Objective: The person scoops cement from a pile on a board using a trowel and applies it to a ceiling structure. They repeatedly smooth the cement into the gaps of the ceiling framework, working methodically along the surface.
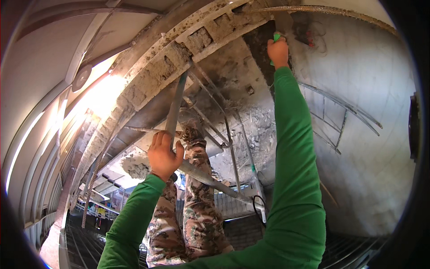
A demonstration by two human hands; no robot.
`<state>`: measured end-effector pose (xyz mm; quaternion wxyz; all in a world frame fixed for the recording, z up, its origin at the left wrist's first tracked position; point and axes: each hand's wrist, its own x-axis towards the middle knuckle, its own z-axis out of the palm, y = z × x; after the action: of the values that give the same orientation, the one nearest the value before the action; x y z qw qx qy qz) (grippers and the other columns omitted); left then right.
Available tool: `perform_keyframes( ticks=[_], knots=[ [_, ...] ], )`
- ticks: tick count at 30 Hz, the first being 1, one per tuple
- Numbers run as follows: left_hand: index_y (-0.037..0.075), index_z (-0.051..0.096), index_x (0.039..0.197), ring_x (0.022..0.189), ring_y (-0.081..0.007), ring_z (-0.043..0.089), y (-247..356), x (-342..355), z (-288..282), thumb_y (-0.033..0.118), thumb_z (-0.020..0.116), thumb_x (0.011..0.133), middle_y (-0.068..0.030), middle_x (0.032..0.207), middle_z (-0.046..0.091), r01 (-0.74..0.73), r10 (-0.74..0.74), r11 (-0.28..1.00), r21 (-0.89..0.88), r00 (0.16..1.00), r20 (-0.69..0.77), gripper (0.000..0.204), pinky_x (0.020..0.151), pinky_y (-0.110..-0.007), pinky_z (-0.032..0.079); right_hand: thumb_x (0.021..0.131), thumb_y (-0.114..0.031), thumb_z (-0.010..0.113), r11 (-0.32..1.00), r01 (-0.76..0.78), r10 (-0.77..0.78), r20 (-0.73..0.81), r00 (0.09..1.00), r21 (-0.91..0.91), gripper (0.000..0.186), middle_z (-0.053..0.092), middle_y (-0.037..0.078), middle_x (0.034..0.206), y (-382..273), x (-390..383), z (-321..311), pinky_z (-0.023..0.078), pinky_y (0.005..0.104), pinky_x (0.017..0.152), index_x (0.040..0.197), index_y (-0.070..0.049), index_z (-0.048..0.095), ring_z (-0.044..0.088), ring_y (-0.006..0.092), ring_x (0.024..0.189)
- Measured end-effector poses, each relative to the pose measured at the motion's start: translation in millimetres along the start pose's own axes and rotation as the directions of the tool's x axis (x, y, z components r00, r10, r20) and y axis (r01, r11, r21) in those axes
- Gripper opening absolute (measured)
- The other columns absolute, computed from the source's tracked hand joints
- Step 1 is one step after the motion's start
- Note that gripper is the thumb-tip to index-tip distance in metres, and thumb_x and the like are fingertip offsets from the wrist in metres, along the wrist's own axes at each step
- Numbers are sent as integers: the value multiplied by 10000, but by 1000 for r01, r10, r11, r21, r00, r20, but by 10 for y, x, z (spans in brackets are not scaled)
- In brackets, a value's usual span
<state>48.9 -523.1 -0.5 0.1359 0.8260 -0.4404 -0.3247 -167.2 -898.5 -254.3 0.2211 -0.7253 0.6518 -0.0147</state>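
Note:
My right hand (pixel 279 53) is stretched far up and ahead, closed round the green handle of a trowel (pixel 282 23). Its flat grey blade is up against the far end of a rough concrete beam (pixel 197 39), beside the dark wall strip. My left hand (pixel 164 154) is lower and to the left, wrapped round a slanting metal scaffold pole (pixel 177 105), the pole passing between thumb and fingers. Both arms wear green sleeves. Below them my legs in camouflage trousers (pixel 197 201) stand among the scaffold tubes.
Another scaffold tube (pixel 210 180) crosses in front of my legs. A metal ladder-like frame (pixel 342 116) leans by the grey wall (pixel 367 67) on the right. Rubble (pixel 260 130) lies below. A rusty bar (pixel 336 10) arches overhead, and bright light comes from the left.

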Motion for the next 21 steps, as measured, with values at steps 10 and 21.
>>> perform_keyframes(
  ticks=[10, 21],
  knots=[
    [12, 533, 885, 843, -358, 565, 12, 6, -13, 131, 606, 732, -153, 885, 578, -31, 30, 999, 17, 1000, 2, 207, 679, -455, 492, 818, -175, 611, 831, -398, 349, 193, 917, 388, 390, 595, 336, 885, -947, -1815, 515, 482, 518, 734, 1027, 123, 473, 600, 491, 847],
    [13, 531, 901, 825, -374, 569, -1, -2, 0, 109, 598, 735, -166, 879, 578, -28, 27, 1000, -13, 999, -31, 203, 680, -466, 479, 833, -189, 631, 985, -138, 133, 56, 990, 100, 289, 639, 272, 851, -257, -709, -23, 497, 485, 697, 944, 68, 564, 633, 440, 821]
  ],
)
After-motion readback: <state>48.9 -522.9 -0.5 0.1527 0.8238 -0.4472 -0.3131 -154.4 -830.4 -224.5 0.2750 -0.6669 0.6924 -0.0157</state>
